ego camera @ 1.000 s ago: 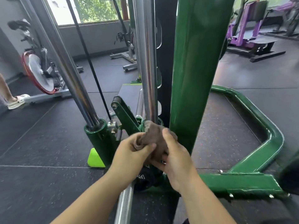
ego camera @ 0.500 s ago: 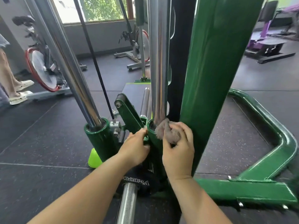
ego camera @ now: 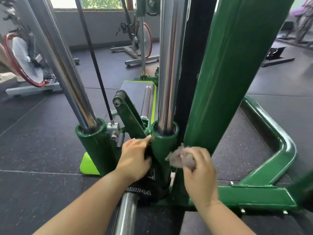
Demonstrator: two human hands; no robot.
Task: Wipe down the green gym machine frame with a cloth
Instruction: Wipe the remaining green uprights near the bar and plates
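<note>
1. Nearest the camera, a knurled chrome bar (ego camera: 126, 216) lies low between the forearms, its end in a black collar (ego camera: 145, 189) with white lettering that appears upside down and cannot be read with confidence.
2. The right hand (ego camera: 199, 172) has its fingers clenched around a bunched grey-brown cloth (ego camera: 180, 157), pressed into the gap between the green sleeve (ego camera: 163, 143) and the thick green upright (ego camera: 237, 78).
3. The cloth looks soft and light, so it should mould into corners; I judge a balled grip like this one suits tight joints, while a flatter spread would suit the broad upright.
4. The left hand (ego camera: 135, 156) rests against the sleeve's left side with fingers curled round a dark part behind it, seemingly bracing.
5. The painted frame looks rigid, glossy and probably slippery.
6. Further out, chrome guide rods (ego camera: 167, 65) rise from the sleeves, and the green base rail (ego camera: 279, 145) curves rightwards across the black rubber floor (ego camera: 42, 141).
7. Beyond, exercise bikes (ego camera: 138, 39) stand by the window.
</note>
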